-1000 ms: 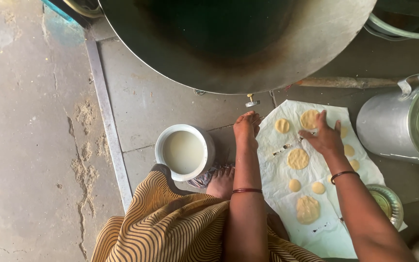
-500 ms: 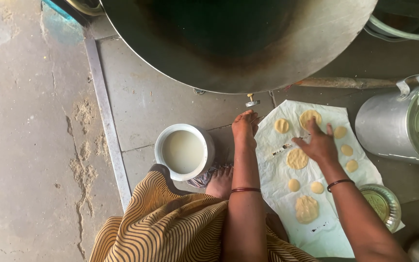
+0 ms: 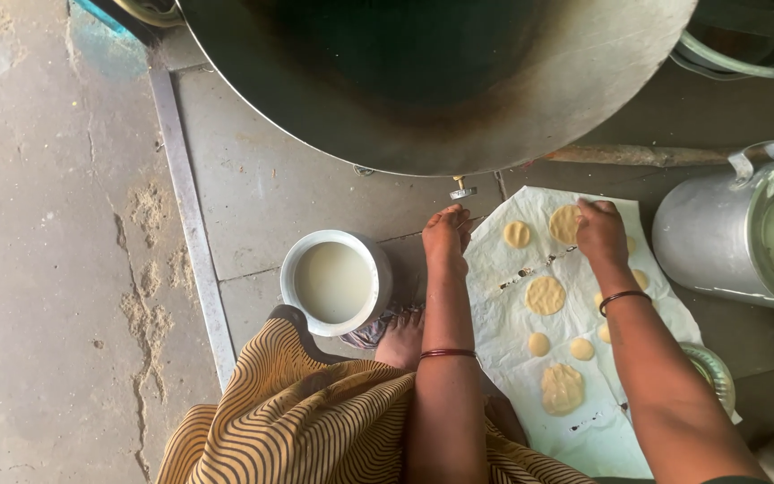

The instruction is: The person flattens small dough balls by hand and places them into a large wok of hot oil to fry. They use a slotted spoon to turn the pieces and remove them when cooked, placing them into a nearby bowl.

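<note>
1. Head camera looks straight down on a person crouched over a white sheet point(image 3: 584, 421) spread on the stone floor point(image 3: 253, 206).
2. Right hand point(image 3: 600, 231) lies palm down, fingers loosely together, on a flattened dough disc point(image 3: 564, 223) at the sheet's 12 o'clock end; it presses or covers the disc rather than pinching it, and whether anything is clasped underneath cannot be told.
3. Left hand point(image 3: 446, 235) rests at the sheet's 10 o'clock edge, fingers curled down onto the edge, nothing visibly held.
4. Between the hands sits a small disc point(image 3: 517, 234); at 6 o'clock of it lies a larger disc point(image 3: 545, 295), then two small rounds point(image 3: 539, 344) and point(image 3: 581, 349), and the biggest disc point(image 3: 562, 388) nearest the person.
5. Bare sheet shows around each disc, so they lie apart from one another; more pieces are partly hidden under the right forearm.
6. At 12 o'clock the rim of a huge dark wok point(image 3: 441, 81) overhangs, just beyond both hands.
7. At 3 o'clock a metal can point(image 3: 718, 242) stands just beside the sheet's edge.
8. At 9 o'clock of the left hand, a white pot of pale liquid point(image 3: 335, 281) sits near the person's bare foot point(image 3: 402, 339).
9. Open floor extends toward 9 o'clock past a metal strip point(image 3: 192, 233).
</note>
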